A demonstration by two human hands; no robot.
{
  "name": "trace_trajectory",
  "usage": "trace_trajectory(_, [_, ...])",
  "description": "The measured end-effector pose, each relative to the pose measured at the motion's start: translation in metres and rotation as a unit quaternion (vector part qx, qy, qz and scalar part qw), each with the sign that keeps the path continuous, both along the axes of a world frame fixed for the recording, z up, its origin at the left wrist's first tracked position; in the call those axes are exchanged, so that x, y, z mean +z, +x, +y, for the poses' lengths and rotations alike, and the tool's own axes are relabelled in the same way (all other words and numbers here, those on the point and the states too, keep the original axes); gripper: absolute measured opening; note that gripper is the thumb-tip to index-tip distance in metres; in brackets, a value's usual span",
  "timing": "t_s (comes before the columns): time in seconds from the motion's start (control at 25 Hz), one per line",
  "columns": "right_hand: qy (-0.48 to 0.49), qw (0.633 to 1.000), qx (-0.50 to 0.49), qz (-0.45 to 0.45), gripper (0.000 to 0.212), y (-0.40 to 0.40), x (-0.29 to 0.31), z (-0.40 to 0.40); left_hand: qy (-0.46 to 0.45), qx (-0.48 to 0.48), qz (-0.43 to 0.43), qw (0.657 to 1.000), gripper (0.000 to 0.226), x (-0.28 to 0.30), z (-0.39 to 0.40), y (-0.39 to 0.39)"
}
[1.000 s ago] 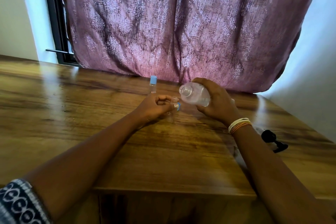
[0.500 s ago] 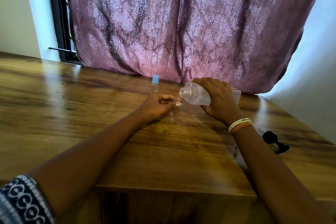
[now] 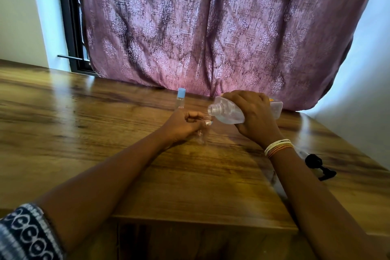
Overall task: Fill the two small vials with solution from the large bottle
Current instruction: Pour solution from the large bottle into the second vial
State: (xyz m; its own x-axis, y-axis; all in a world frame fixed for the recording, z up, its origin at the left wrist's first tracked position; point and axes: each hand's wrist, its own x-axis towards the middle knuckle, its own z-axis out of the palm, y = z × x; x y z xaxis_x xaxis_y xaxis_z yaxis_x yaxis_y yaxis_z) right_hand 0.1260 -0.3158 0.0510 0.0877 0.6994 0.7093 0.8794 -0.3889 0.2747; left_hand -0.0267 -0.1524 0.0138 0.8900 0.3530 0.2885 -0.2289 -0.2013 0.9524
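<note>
From my seat at the controls this reads as a room in a home rather than a lab or workshop. I see a wood-grain table [image 3: 105, 133] with a glossy laminate top pushed up against a window, its black frame [image 3: 69, 27] showing at the left. A mauve curtain [image 3: 211, 27] with a woven damask pattern hangs down to the tabletop, daylight glowing through it. Plain pale walls [image 3: 16, 12] flank both sides. The furnishings are domestic, with no benches, racks or equipment in sight
</note>
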Motion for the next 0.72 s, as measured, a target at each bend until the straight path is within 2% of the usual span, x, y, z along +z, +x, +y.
trace_trajectory(0.72, [0.019, 0.999, -0.013, -0.039, 0.048, -0.0014, -0.0003, -0.0004, 0.009, -0.001, 0.005, 1.0, 0.013, 0.0026, -0.0015, -0.0047])
